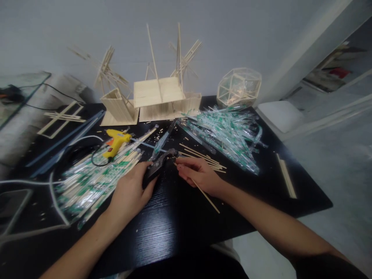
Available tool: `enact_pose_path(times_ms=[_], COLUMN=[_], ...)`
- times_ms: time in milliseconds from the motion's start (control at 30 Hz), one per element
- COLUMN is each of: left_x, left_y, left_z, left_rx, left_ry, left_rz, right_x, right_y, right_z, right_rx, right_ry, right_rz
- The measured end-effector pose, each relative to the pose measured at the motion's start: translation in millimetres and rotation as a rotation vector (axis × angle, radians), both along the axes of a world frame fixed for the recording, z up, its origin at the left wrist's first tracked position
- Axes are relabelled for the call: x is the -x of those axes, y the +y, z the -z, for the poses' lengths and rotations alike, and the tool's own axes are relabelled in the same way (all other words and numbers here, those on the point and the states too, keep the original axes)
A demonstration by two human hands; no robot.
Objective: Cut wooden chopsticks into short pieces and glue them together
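My left hand (132, 188) is closed round a dark hand tool (157, 167) with a curved head, possibly a cutter; its exact kind is hard to make out. Just right of it, my right hand (200, 175) pinches a thin wooden stick (207, 198). One end of the stick meets the tool's head, and the other slants down toward the front of the table. Behind my right hand lie several loose wooden sticks (206, 158). Small wood offcuts (159, 135) are scattered behind the tool.
A yellow glue gun (116, 141) rests on green-printed wrapped chopsticks (95, 186) at left. Torn clear wrappers (229, 135) pile up at back right. Stick-built models (158, 91) and a glazed polyhedron frame (240, 87) stand along the wall. More sticks (286, 176) lie by the right edge.
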State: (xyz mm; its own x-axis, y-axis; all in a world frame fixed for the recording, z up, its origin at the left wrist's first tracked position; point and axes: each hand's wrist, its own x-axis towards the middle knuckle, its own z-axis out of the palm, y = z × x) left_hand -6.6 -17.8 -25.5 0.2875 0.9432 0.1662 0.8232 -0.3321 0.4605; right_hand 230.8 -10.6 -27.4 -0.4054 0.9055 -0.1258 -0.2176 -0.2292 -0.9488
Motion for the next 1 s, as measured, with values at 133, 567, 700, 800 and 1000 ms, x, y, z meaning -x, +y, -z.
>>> enact_pose_path(times_ms=[133,567,700,800,1000], left_x=[-1,-3,-5,-7,-7], left_y=[0,0,-1,-1,-3], left_z=[-1.3,-4.7,-7.8,-10.0,-9.7], left_rx=[-0.019,-0.015,-0.009,0.023,0.064], left_ry=[-0.029,-0.058,-0.094,-0.126,-0.144], left_rz=[0.027,0.082,0.104,0.120,0.112], right_x=[0,-2,-4,-5,-5], right_y=[-1,0,1,1,1], right_z=[-7.0,-3.9,-4.4,-5.1,-3.4], right_rx=[0.002,0.003,-0.017,-0.026,-0.031], right_ry=[0.005,0.019,0.019,0.004,-0.002], right_rz=[-0.016,-0.022,-0.038,-0.045,-0.049])
